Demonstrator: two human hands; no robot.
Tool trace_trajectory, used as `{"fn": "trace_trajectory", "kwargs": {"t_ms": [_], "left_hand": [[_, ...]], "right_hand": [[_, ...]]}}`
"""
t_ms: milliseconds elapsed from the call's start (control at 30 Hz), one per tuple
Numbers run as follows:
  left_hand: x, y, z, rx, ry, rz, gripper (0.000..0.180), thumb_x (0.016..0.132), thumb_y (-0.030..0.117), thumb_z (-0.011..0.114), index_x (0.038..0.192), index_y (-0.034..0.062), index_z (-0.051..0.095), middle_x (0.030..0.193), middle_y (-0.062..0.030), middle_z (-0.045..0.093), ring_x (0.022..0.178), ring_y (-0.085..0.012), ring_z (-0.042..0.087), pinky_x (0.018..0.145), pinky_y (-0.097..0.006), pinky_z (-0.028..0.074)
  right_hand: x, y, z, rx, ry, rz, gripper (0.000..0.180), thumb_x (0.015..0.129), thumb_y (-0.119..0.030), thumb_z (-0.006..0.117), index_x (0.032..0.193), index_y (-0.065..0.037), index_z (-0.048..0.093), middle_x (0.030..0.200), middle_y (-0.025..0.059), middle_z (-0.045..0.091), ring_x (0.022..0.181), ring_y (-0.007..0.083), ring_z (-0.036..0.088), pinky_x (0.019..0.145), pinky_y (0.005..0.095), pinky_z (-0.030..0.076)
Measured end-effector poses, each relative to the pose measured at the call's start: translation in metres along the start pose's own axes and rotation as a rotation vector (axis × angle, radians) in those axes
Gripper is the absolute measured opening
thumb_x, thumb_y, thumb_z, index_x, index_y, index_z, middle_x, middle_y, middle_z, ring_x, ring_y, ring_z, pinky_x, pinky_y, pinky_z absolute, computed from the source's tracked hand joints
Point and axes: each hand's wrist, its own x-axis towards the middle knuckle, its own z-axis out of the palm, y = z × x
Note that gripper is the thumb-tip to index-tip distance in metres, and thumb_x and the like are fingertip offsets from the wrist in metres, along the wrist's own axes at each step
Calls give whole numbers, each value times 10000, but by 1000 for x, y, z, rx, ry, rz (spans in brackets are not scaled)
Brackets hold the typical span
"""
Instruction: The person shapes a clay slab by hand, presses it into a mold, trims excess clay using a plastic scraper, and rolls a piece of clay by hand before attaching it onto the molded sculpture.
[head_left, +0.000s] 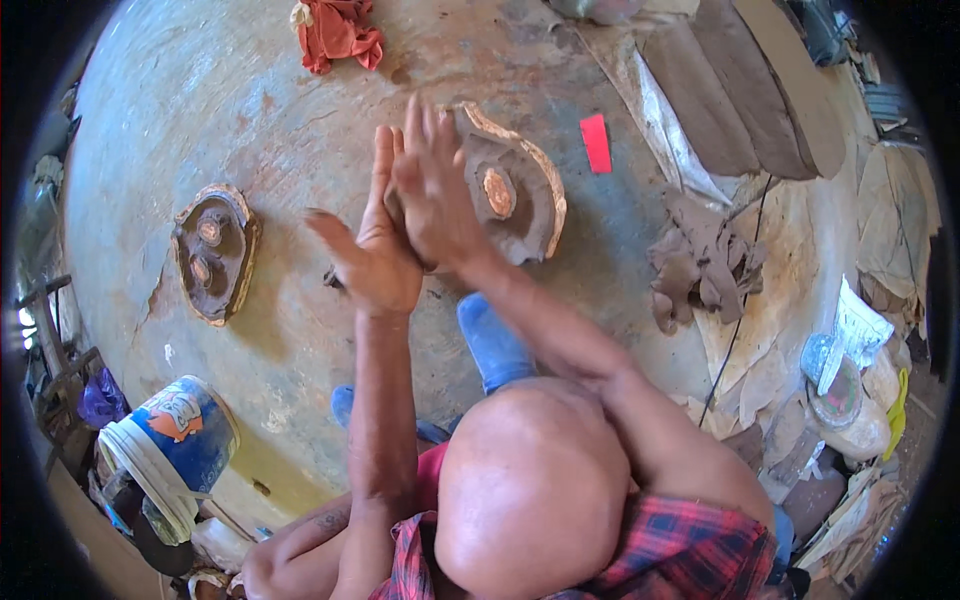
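Grey-brown clay piece with pale, crumbly rim and a pinkish-orange oval at its middle [530, 190] lies on the worn grey floor [460, 55]; use it as landmark. Left hand [382, 262] is left of it, fingers straight, thumb spread wide. Right hand [436, 195] is pressed against the left hand, palms facing, fingers extended, motion-blurred; it covers the landmark's left edge in view. Dark sliver shows between the palms; cannot tell if it's clay or shadow.

Small dark clay scrap [332, 278]: left of landmark, toward the person. Smaller dark clay piece with tan rim and two round spots [214, 240]: well left of landmark. Crumpled orange-red cloth [338, 38]: beyond landmark, to its left. Flat red strip [596, 143]: just right of landmark. Heap of soft brown clay scraps [703, 262]: farther right. Tipped white-and-blue plastic bucket [180, 435]: left of landmark, nearer the person.
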Motion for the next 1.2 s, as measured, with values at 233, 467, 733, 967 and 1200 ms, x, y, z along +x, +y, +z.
{"fn": "trace_trajectory", "kwargs": {"t_ms": [233,467,733,967,1200], "left_hand": [[-3,-7,21,25,13,248,1267,824,1002,306,1710,116,119,1747,-154,226,1615,-327,202,1308,-549,147],[-8,2,23,-128,8,56,1223,861,967,333,1706,101,155,1745,-144,237,1603,-335,229,1317,-477,159],[-5,-23,64,-67,262,377,1037,969,841,370,1700,126,195,1718,-162,303,1580,-341,284,1303,-487,209],[0,-2,14,-162,-92,91,964,992,809,389,1704,193,181,1684,-211,349,1552,-357,341,1245,-496,340],[-9,-7,16,36,107,191,964,990,828,334,1714,218,152,1747,-121,245,1594,-345,249,1282,-523,251]], "right_hand": [[6,5,-21,-227,-71,-107,1174,897,-919,332,1696,-77,160,1741,242,186,1585,555,76,1264,664,75],[-3,-20,-23,-358,-67,-414,1033,1007,-785,337,1676,-14,181,1717,306,172,1578,558,111,1244,693,136],[-9,-27,-26,-249,-125,-283,1035,1018,-759,373,1668,18,158,1696,334,195,1559,590,136,1231,707,134],[34,5,-60,76,176,-3,984,1065,-698,339,1670,32,79,1682,366,200,1586,516,147,1248,681,99],[5,-42,-5,-69,-98,-238,940,1059,-667,403,1672,4,162,1708,320,183,1559,592,121,1224,722,137]]}}
